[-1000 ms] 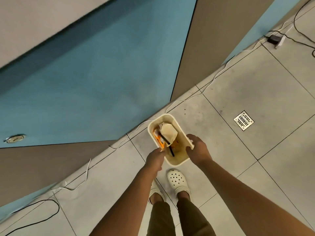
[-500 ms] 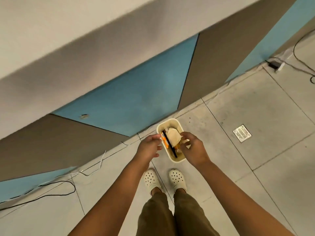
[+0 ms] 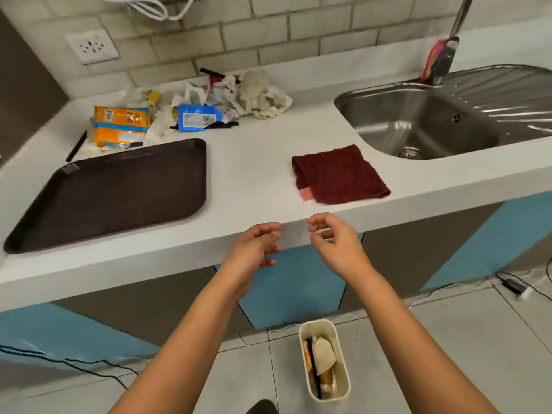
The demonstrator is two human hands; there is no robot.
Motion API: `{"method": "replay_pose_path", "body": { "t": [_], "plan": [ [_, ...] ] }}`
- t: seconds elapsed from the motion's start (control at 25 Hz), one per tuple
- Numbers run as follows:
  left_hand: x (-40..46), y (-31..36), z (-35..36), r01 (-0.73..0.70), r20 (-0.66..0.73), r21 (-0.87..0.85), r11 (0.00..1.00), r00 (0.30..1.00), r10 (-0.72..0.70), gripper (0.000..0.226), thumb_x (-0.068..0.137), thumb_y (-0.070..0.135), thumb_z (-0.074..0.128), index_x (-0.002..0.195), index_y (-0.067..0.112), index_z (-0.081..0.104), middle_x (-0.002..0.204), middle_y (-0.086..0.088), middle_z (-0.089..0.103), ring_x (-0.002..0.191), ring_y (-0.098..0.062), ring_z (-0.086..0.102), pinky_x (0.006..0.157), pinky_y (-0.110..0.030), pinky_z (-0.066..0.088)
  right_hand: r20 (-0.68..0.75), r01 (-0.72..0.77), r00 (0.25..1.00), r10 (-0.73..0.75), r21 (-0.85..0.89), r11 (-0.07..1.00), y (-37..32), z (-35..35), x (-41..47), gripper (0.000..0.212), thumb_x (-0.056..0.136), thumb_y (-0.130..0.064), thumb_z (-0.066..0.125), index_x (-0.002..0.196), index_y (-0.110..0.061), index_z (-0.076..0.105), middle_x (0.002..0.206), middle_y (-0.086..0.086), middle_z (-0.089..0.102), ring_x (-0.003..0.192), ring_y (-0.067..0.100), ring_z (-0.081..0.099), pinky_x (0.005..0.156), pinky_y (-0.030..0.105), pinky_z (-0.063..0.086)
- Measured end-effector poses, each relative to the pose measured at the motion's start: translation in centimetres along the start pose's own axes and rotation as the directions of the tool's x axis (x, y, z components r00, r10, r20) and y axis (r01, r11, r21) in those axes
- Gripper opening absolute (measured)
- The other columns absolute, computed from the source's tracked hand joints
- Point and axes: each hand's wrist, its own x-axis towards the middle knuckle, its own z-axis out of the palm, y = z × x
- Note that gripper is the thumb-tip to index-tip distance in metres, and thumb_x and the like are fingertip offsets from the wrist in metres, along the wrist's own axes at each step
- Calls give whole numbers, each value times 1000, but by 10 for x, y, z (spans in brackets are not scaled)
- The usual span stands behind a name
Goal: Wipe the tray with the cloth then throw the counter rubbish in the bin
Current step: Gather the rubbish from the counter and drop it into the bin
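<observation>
While we hold our two hands up before the counter (image 3: 263, 174) edge, the left hand (image 3: 254, 249) and right hand (image 3: 336, 243) both hang with fingers loosely curled, holding nothing. One dark tray (image 3: 113, 192) lies on the counter's left part. One red cloth (image 3: 339, 174), folded, lies near the front edge between the tray and the one sink (image 3: 418, 121). Behind the tray sits one heap of rubbish (image 3: 191, 109): an orange packet (image 3: 121, 125), a blue wrapper (image 3: 197, 118), crumpled paper. One bin (image 3: 324, 358), holding some scraps, stands on the floor below.
</observation>
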Motion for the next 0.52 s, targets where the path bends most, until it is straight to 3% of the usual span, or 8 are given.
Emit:
{"method": "replay_pose_path", "body": {
  "t": [0.12, 0.24, 0.52],
  "plan": [
    [-1, 32, -12, -61, -60, -42, 997, 996, 59, 17, 92, 12, 53, 94, 26, 63, 91, 6, 61, 79, -13, 60, 66, -26, 46, -13, 52, 999, -52, -3, 999, -29, -10, 24, 23, 86, 0, 51, 103, -14, 60, 89, -4, 57, 65, 6, 50, 51, 5, 40],
    [8, 49, -29, -91, -105, -51, 995, 991, 86, 17, 93, 13, 52, 95, 26, 62, 94, 4, 61, 80, -14, 60, 67, -27, 47, -18, 77, 997, -77, -27, 997, -42, -9, 52, 21, 87, -3, 54, 102, -15, 61, 91, -2, 60, 73, 6, 54, 62, 4, 44],
    [84, 80, -90, -131, -267, -74, 989, 958, 107, 18, 91, 11, 52, 93, 25, 63, 93, 1, 60, 78, -13, 59, 64, -26, 47, 33, 56, 998, -53, -98, 994, -53, 18, 129, 23, 86, -2, 52, 97, -20, 59, 94, -5, 56, 70, 5, 54, 58, 7, 43]
  ]
}}
